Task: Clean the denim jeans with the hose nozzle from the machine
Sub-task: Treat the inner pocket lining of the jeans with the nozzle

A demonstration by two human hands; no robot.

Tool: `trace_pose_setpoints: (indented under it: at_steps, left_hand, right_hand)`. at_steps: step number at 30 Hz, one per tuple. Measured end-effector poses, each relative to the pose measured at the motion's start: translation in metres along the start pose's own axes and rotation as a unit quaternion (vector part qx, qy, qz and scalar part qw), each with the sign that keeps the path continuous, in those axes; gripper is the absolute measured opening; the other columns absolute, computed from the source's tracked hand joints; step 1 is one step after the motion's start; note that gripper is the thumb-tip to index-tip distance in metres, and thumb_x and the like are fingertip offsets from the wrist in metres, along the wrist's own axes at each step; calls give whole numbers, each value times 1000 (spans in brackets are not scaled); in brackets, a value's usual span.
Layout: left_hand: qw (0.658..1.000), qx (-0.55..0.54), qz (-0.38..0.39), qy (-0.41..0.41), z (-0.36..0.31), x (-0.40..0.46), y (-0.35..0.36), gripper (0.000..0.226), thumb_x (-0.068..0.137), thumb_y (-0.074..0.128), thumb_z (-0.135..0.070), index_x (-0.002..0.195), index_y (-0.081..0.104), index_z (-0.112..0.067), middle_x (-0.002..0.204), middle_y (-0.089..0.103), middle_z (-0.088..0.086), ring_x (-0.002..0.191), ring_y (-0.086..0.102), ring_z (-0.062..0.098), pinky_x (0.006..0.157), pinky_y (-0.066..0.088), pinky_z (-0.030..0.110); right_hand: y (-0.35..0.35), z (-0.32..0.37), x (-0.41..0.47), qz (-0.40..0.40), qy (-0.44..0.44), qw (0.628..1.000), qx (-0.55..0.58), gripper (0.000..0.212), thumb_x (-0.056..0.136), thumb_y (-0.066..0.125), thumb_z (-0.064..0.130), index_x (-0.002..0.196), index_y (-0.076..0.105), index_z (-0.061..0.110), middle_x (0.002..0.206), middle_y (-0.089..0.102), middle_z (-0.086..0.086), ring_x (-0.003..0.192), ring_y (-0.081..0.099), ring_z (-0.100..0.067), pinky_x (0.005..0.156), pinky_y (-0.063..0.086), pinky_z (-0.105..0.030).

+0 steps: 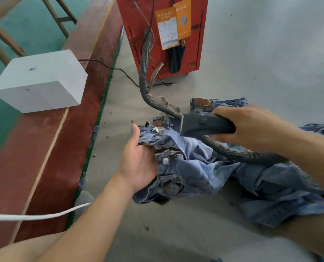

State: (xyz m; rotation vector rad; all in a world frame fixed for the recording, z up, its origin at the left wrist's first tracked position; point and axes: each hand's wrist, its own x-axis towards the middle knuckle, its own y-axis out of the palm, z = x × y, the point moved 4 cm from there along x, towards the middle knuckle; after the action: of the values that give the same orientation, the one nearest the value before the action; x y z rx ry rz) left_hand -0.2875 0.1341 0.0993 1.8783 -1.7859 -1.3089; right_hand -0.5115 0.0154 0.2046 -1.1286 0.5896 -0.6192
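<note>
Fingers (pixel 231 113) of the right hand (pixel 248 125) wrap the hose nozzle (pixel 204 125) just above the denim jeans (pixel 199 167), whose waistband the left hand (pixel 138 163) grips from beneath.

I'd call this a garment workshop or small factory floor. I see a bare grey concrete floor (pixel 176 233) with bits of lint, a red metal machine (pixel 193 35) carrying orange paper labels (pixel 168 27) and a ribbed grey hose (pixel 145 59), and crumpled jeans (pixel 204 167) piled on the floor. Along the floor's left edge runs a red-brown board (pixel 49 148) bearing a white box (pixel 40 82).
</note>
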Motion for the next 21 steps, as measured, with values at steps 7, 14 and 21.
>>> trace_pose_setpoints:
  at_steps: [7,14,21]
  left_hand:
    - [984,113,-106,-84,12,-3,-11,82,89,55,-78,134,68,-11,139,63,21,129,61,37,108,49,53]
    - [923,111,-219,-297,87,-19,-42,15,68,70,-10,83,71,-9,98,73,9,92,73,31,87,61,48]
    - [946,49,-235,-217,90,2,-43,20,75,59,-22,82,71,-7,78,71,14,66,71,29,56,57,36]
  right_hand:
    - [28,38,2,-9,-97,992,86,37,89,67,60,120,53,47,87,66,21,74,61,-3,63,53,-34]
    - [21,-18,-3,8,-24,998,62,32,88,69,54,113,56,41,82,62,21,74,60,-2,62,43,-28]
    - [15,-14,-15,-15,-60,994,95,32,89,68,54,116,55,43,88,55,46,78,58,15,63,41,-8]
